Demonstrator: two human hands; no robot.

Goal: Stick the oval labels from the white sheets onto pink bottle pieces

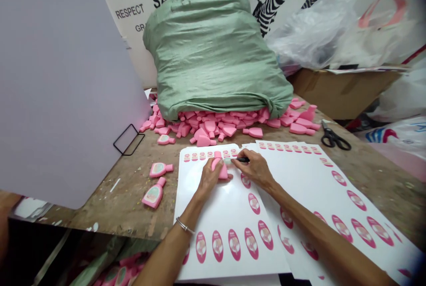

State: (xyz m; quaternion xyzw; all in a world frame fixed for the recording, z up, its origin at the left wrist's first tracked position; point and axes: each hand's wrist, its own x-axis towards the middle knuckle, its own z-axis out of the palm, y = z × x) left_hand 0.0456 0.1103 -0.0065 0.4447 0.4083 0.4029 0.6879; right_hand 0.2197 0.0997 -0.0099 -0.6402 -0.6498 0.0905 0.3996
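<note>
My left hand is closed around a small pink bottle, held above a white sticker sheet with its cap pointing away from me. A slim black tool is pinched in my right hand. At the tool's tip, beside the bottle, is a small pale green label; whether it touches the bottle I cannot tell. Oval pink stickers line the sheet's lower and right edges, with smaller ones along the top. Left of the sheet lie two labelled bottles, an upper one and a lower one.
A large green sack rests behind a heap of pink bottles. More sticker sheets spread to the right, near black-handled scissors. A grey panel with a black wire stand rises on the left. A cardboard box stands back right.
</note>
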